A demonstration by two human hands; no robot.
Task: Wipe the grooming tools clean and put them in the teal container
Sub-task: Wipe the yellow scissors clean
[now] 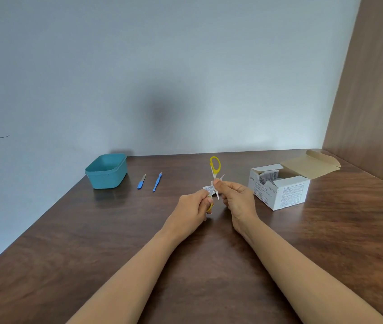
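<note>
head view: left hand [195, 206] grips the scissors [215, 166] by one loop, with a swab packet [208, 189]; right hand [237, 197] pinches them at the spread blades, probably for wiping. teal container [106, 170] waits left on the surface [209, 253]

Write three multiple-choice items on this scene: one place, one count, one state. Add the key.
1. Where does the teal container stand?
A. far left of the table, near the wall
B. at the right edge
C. between the hands

2. How many blue-handled tools lie on the table?
A. one
B. two
C. four

3. The yellow scissors are:
A. in the container
B. flat on the table
C. held by both hands

1 A: it stands at the left by the wall.
2 B: two lie just right of the container.
3 C: the left hand and right hand grip them above the table.
</note>
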